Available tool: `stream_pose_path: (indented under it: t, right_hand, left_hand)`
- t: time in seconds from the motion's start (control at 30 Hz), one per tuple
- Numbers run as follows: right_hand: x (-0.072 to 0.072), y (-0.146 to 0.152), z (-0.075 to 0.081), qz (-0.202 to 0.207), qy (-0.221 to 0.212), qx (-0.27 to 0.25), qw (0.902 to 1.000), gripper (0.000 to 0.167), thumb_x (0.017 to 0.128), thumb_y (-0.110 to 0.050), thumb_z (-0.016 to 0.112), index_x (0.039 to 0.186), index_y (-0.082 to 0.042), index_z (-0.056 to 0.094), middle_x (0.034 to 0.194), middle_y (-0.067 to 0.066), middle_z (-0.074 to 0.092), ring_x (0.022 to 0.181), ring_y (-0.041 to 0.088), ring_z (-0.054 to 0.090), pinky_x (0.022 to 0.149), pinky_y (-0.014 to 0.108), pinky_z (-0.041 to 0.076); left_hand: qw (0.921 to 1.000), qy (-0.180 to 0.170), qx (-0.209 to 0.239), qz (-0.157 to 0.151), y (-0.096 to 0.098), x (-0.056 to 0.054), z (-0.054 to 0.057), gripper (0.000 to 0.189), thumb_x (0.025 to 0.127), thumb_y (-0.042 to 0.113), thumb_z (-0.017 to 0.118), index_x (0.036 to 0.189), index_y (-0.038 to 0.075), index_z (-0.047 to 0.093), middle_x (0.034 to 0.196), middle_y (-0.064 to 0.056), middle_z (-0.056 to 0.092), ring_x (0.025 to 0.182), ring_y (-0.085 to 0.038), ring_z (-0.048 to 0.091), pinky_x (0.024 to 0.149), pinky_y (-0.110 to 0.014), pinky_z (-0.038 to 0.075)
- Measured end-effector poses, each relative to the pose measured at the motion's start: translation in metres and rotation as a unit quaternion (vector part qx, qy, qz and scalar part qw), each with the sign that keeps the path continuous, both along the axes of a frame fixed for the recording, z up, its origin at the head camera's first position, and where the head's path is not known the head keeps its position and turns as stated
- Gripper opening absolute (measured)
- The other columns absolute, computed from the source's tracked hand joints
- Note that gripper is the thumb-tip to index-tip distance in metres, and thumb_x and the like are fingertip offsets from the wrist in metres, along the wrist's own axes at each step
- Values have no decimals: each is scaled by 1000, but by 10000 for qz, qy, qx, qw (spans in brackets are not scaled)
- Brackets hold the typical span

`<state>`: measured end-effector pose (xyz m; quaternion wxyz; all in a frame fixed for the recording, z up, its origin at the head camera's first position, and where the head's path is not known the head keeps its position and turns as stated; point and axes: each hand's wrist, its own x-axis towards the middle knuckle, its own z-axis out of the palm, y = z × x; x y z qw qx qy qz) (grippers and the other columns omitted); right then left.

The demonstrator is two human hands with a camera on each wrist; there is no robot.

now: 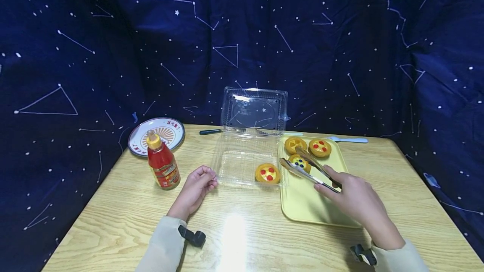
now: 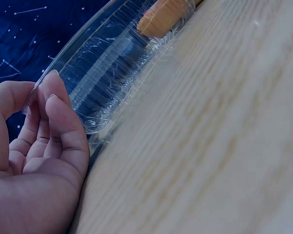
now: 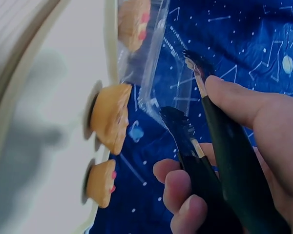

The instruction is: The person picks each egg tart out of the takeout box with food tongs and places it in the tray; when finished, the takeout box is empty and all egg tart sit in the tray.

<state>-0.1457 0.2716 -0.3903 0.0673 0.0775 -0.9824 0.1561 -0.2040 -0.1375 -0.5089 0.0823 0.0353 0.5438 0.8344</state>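
My left hand (image 1: pixel 194 190) pinches the near left corner of the rim of a clear plastic clamshell box (image 1: pixel 242 160), which stands with its lid up. Inside the box, at the near right, sits an egg tart with red toppings (image 1: pixel 267 173). My right hand (image 1: pixel 357 196) grips black-handled metal tongs (image 3: pixel 234 156), their jaws spread apart. In the head view the tong tips reach over a tart with dark blue berries (image 1: pixel 298 162) on the yellow tray (image 1: pixel 310 205). Behind it on the tray are a plain yellow tart (image 1: pixel 293 144) and another red-topped tart (image 1: pixel 320 148).
A red sauce bottle with a yellow cap (image 1: pixel 164 165) stands left of my left hand, before a patterned plate (image 1: pixel 175 127). A light blue fork (image 1: pixel 351 139) lies behind the tray, and a dark handle (image 1: pixel 210 132) behind the box. A starry blue curtain (image 1: pixel 242 32) hangs beyond the table.
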Motion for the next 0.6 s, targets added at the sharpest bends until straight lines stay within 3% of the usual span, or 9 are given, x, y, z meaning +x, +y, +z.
stream_pose_path:
  t: [0.2, 0.4, 0.47, 0.6]
  right_hand:
    - [-3, -16, 5, 266, -53, 50, 9996, 76, 87, -68, 58, 141, -15, 55, 122, 19, 66, 108, 47, 60, 73, 62, 48]
    - [-10, -29, 2, 441, -141, 190, 9987, 72, 86, -67, 61, 141, -20, 55, 119, 14, 68, 97, 35, 66, 64, 51, 50]
    - [-11, -33, 1, 474, -171, 187, 9986, 72, 86, -67, 61, 141, -20, 56, 116, 12, 69, 89, 28, 65, 60, 44, 49]
    - [-14, -42, 0, 523, -319, 173, 9980, 73, 84, -67, 62, 141, -21, 56, 93, 2, 67, 72, 19, 56, 51, 35, 40]
  left_hand:
    - [10000, 20, -7, -16, 0, 0, 1, 5, 97, 3, 57, 95, 4, 52, 84, -4, 61, 72, -12, 63, 66, -20, 51]
    - [10000, -19, 0, 32, 1, 0, 1, 6, 97, 4, 57, 94, 5, 52, 84, -5, 61, 72, -13, 63, 66, -20, 51]
    - [10000, -14, 7, 43, 1, 0, 0, 6, 97, 4, 58, 95, 4, 53, 84, -5, 61, 72, -13, 63, 66, -20, 51]
    - [10000, -20, 40, 51, 1, 0, 0, 9, 95, 6, 62, 95, 4, 53, 85, -6, 60, 72, -13, 63, 65, -20, 51]
